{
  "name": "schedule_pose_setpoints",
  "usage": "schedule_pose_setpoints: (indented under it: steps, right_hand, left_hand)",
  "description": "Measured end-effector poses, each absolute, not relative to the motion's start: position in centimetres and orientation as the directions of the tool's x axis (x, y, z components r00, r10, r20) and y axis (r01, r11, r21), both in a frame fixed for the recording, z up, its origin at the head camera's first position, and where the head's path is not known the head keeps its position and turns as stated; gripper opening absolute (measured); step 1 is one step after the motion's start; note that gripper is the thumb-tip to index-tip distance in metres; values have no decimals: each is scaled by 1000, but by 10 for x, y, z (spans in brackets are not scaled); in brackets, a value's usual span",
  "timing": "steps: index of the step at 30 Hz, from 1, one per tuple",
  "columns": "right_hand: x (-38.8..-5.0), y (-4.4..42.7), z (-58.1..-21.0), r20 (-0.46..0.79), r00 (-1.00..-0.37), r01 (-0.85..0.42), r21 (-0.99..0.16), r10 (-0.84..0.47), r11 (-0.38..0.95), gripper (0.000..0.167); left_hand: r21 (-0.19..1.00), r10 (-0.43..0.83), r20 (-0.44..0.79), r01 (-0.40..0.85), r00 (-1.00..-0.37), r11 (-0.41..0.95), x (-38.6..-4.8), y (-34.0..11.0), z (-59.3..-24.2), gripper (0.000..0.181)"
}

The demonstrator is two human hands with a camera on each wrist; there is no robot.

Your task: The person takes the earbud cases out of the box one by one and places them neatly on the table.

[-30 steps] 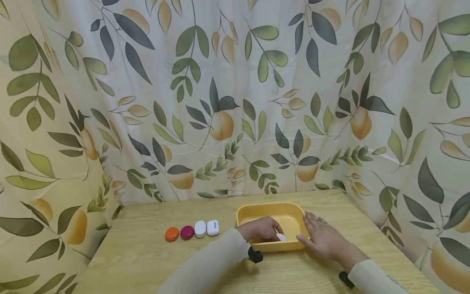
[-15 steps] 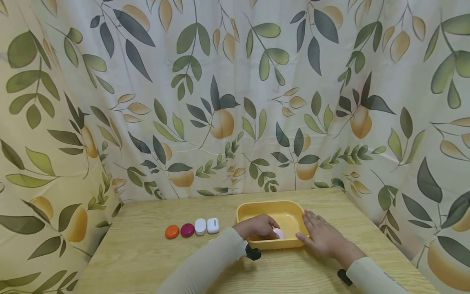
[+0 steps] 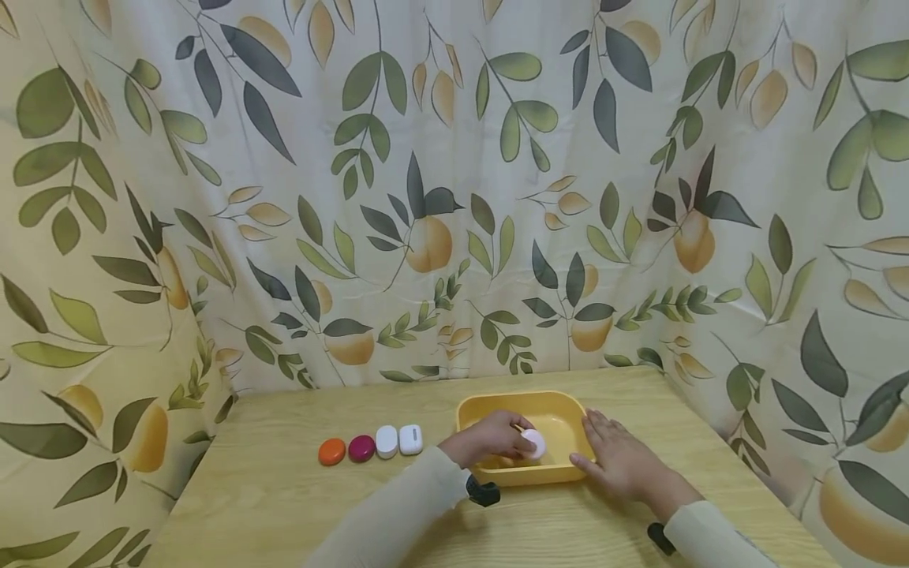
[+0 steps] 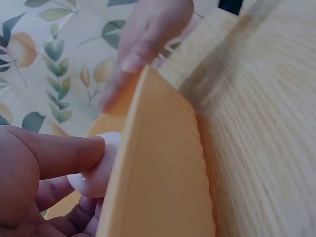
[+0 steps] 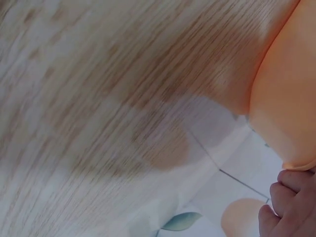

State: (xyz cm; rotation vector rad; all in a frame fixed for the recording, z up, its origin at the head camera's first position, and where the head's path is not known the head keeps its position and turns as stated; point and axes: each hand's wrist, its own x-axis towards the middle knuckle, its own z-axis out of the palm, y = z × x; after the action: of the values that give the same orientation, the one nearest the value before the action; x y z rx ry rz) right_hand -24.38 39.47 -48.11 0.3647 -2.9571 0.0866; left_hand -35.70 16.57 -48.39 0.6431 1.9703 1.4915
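Note:
My left hand (image 3: 495,435) reaches over the left side of a yellow plastic tray (image 3: 527,478). Between its thumb and fingers it pinches a round, pale pink earbud case (image 3: 533,444), inside the tray's walls. Thumb and fingertips show on the pink case (image 4: 98,170) in the left wrist view, just beside the tray's wall (image 4: 158,163). Whether the case touches the tray floor I cannot tell. At the tray's right end, my right hand (image 3: 616,457) rests on the rim with fingers extended. Only its curved knuckles (image 5: 291,205) show in the right wrist view.
Left of the tray, an orange rounded case (image 3: 331,452), a magenta one (image 3: 362,448), a white oval one (image 3: 387,442) and a white earbud case (image 3: 410,439) stand in a row. A leaf-patterned curtain (image 3: 454,197) borders the wooden table (image 3: 284,505) behind and at the sides.
The left hand has shifted slightly left and away inside the tray with the pink earbud case, which now shows more fully. The right hand has stayed on the tray's rim.

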Motion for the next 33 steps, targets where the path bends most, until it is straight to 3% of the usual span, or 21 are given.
schedule_pose_setpoints:
  steps: [16,33]
  right_hand:
    - [-243,403,-480,177,-960,-231,-60,-218,971,81]
    - [-246,395,-482,188,-955,-245,-75,-228,966,78]
  left_hand:
    - [983,647,-184,-139,-740,120,-351,161,-468,24]
    - [984,629,-156,-179,-762,27,-351,146,-471,26]
